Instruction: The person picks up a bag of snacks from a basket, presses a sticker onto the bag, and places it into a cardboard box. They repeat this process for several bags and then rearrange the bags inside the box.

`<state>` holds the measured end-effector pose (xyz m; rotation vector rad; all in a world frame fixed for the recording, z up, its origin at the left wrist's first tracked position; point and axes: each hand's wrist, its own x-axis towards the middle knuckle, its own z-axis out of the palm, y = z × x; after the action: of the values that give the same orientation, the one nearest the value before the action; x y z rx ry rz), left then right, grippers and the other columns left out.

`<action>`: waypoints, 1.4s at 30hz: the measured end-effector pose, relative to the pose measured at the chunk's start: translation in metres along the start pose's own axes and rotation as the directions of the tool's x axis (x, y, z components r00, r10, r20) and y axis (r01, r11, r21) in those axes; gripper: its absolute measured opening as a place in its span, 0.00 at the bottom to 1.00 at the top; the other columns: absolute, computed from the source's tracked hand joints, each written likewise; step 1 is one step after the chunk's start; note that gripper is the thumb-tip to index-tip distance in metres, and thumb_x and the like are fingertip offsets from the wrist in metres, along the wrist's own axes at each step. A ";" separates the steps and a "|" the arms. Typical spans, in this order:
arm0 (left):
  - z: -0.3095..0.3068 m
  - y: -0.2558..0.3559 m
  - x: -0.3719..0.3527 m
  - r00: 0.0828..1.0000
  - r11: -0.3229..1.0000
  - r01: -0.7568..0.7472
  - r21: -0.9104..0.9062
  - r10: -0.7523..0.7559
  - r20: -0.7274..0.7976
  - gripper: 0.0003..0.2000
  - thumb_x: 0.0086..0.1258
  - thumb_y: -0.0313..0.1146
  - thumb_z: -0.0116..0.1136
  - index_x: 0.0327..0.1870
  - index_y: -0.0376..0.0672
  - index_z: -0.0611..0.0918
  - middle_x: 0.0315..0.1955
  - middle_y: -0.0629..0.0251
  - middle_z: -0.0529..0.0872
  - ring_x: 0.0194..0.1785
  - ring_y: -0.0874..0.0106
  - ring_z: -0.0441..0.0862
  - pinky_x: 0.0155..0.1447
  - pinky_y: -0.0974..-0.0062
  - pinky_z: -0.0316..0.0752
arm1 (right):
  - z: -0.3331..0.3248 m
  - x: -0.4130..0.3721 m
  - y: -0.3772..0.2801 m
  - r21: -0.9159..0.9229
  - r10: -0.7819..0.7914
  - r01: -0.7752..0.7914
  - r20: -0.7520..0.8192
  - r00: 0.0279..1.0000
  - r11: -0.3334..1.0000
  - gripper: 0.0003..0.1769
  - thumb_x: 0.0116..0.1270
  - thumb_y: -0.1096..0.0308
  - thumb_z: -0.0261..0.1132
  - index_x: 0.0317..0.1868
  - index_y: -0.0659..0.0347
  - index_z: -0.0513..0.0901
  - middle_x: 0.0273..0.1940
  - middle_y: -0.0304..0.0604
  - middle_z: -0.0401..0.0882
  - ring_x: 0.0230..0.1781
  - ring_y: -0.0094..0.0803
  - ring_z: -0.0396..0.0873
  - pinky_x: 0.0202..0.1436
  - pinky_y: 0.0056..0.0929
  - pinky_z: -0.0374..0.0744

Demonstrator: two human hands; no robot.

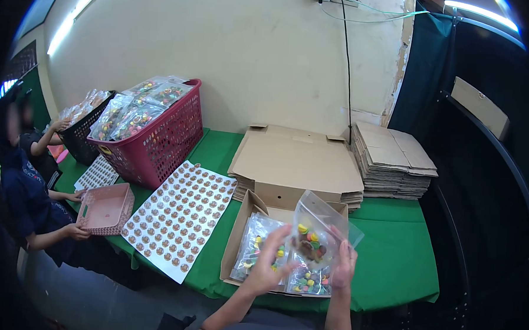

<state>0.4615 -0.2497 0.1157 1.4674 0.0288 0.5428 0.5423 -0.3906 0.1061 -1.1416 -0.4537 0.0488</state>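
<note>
A clear zip bag of colourful sweets (313, 233) is held up, tilted, above an open cardboard box (232, 255). My right hand (343, 264) grips the bag at its right side. My left hand (267, 264) is at the bag's left edge, its thumb and fingers spread apart; whether it touches the plastic is hard to tell. Inside the box, similar filled bags (252, 244) lie on the left, and another bag (308, 282) lies at the lower right. The raised bag hides part of the box's interior.
Flattened cartons (300, 158) lie behind the box, with another carton stack (395, 150) to the right. A sticker sheet (179, 220) is on the green tablecloth (391, 247). A maroon basket (159, 143) holds filled bags. At left, a person holds a pink basket (106, 208); another reaches into a black basket (83, 133).
</note>
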 end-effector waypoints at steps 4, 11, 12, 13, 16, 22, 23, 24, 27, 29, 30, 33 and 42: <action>0.016 0.009 -0.009 0.891 0.921 -0.312 0.231 0.199 0.409 0.45 0.49 0.50 0.60 0.62 0.36 0.49 0.62 0.50 0.48 0.67 0.60 0.42 0.65 0.65 0.40 | 0.026 -0.018 -0.007 -0.174 -0.241 0.325 0.381 0.893 0.930 0.34 0.64 0.47 0.32 0.53 0.70 0.66 0.58 0.54 0.57 0.61 0.44 0.52 0.62 0.38 0.48; 0.007 0.007 -0.006 0.990 0.994 -0.083 -0.075 0.074 -0.120 0.15 0.68 0.34 0.39 0.46 0.31 0.74 0.39 0.57 0.78 0.46 0.72 0.73 0.52 0.77 0.64 | 0.023 -0.017 -0.014 -0.489 -0.188 0.372 0.384 0.904 0.789 0.34 0.60 0.42 0.39 0.56 0.62 0.65 0.54 0.53 0.59 0.56 0.44 0.55 0.61 0.39 0.47; 0.003 0.009 -0.005 0.990 0.995 -0.071 -0.074 0.062 -0.123 0.15 0.68 0.34 0.39 0.46 0.31 0.74 0.39 0.57 0.78 0.46 0.72 0.73 0.52 0.77 0.64 | 0.022 -0.013 -0.012 -0.490 -0.177 0.361 0.382 0.907 0.793 0.34 0.60 0.42 0.39 0.56 0.62 0.65 0.54 0.53 0.59 0.56 0.44 0.55 0.61 0.39 0.47; -0.004 0.011 -0.006 0.995 0.997 -0.061 -0.041 0.058 -0.078 0.15 0.67 0.34 0.40 0.45 0.32 0.75 0.37 0.59 0.79 0.43 0.74 0.73 0.49 0.79 0.65 | 0.018 -0.005 -0.012 -0.466 -0.290 0.376 0.248 0.924 0.801 0.32 0.58 0.45 0.46 0.54 0.63 0.68 0.53 0.52 0.60 0.55 0.42 0.56 0.60 0.38 0.50; -0.009 0.010 -0.004 0.994 0.994 -0.101 0.034 0.102 -0.036 0.14 0.66 0.34 0.43 0.40 0.32 0.78 0.29 0.63 0.79 0.33 0.78 0.72 0.41 0.81 0.67 | 0.010 0.014 -0.026 -0.446 -0.312 0.347 0.153 0.938 0.825 0.29 0.52 0.51 0.57 0.49 0.64 0.72 0.51 0.50 0.64 0.54 0.40 0.59 0.58 0.35 0.56; -0.015 0.007 0.006 0.986 0.995 -0.077 0.059 0.068 0.151 0.10 0.62 0.32 0.50 0.35 0.34 0.80 0.25 0.64 0.80 0.29 0.79 0.71 0.36 0.80 0.65 | 0.007 0.034 -0.028 -0.241 0.081 0.049 0.499 0.863 0.969 0.17 0.50 0.69 0.63 0.41 0.66 0.77 0.48 0.49 0.71 0.50 0.36 0.67 0.55 0.33 0.63; -0.018 0.004 0.010 0.984 0.993 -0.098 0.068 0.087 0.155 0.08 0.59 0.30 0.53 0.33 0.35 0.81 0.24 0.65 0.81 0.28 0.78 0.72 0.35 0.80 0.66 | 0.006 0.037 -0.027 -0.182 0.133 -0.034 0.562 0.816 0.983 0.13 0.52 0.72 0.61 0.40 0.66 0.78 0.47 0.49 0.72 0.49 0.35 0.69 0.53 0.31 0.65; -0.019 0.002 0.013 0.984 0.991 -0.115 0.070 0.103 0.146 0.08 0.59 0.30 0.53 0.33 0.35 0.81 0.24 0.65 0.81 0.28 0.78 0.72 0.35 0.80 0.66 | 0.006 0.040 -0.025 -0.131 0.178 -0.123 0.626 0.759 0.984 0.11 0.54 0.75 0.59 0.39 0.66 0.79 0.46 0.49 0.73 0.47 0.34 0.70 0.51 0.30 0.67; -0.022 -0.001 0.025 0.979 0.991 -0.111 0.080 0.095 0.180 0.05 0.54 0.26 0.58 0.30 0.35 0.81 0.25 0.63 0.82 0.31 0.77 0.75 0.35 0.81 0.69 | 0.006 0.046 -0.018 -0.162 0.187 -0.108 0.638 0.747 0.981 0.08 0.54 0.76 0.59 0.36 0.68 0.80 0.43 0.48 0.75 0.44 0.33 0.72 0.47 0.28 0.70; -0.021 -0.003 0.037 0.976 0.989 -0.132 0.065 0.118 0.184 0.04 0.53 0.26 0.60 0.28 0.36 0.81 0.24 0.63 0.81 0.31 0.77 0.76 0.35 0.82 0.69 | 0.010 0.050 -0.009 -0.156 0.109 -0.026 0.552 0.827 0.987 0.07 0.50 0.77 0.62 0.33 0.66 0.81 0.38 0.47 0.76 0.39 0.30 0.74 0.42 0.25 0.72; -0.020 -0.005 0.041 0.973 0.989 -0.138 0.048 0.126 0.194 0.04 0.51 0.27 0.61 0.26 0.36 0.80 0.23 0.62 0.81 0.31 0.78 0.76 0.36 0.82 0.70 | 0.011 0.052 -0.001 -0.155 0.038 0.049 0.508 0.860 0.987 0.08 0.49 0.77 0.63 0.33 0.66 0.81 0.35 0.46 0.77 0.38 0.29 0.74 0.41 0.24 0.72; -0.012 -0.025 0.050 1.000 0.992 0.026 0.124 -0.028 0.014 0.07 0.48 0.28 0.64 0.22 0.37 0.78 0.21 0.63 0.80 0.28 0.79 0.76 0.34 0.83 0.70 | 0.018 0.056 0.024 -0.250 -0.063 0.133 0.271 0.961 0.959 0.05 0.45 0.77 0.67 0.24 0.65 0.79 0.29 0.44 0.76 0.32 0.28 0.74 0.38 0.23 0.71; -0.029 -0.077 0.086 0.990 0.988 0.140 -0.060 -0.138 0.033 0.09 0.60 0.31 0.52 0.31 0.34 0.79 0.30 0.57 0.81 0.37 0.75 0.75 0.42 0.78 0.69 | -0.008 0.081 0.059 -0.168 0.192 -0.156 0.223 0.956 0.973 0.07 0.56 0.73 0.57 0.33 0.67 0.79 0.33 0.47 0.76 0.36 0.31 0.73 0.41 0.27 0.70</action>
<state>0.5528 -0.1916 0.0658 1.4001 0.0901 0.4056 0.6304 -0.3507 0.0774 -1.3279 -0.5751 0.3136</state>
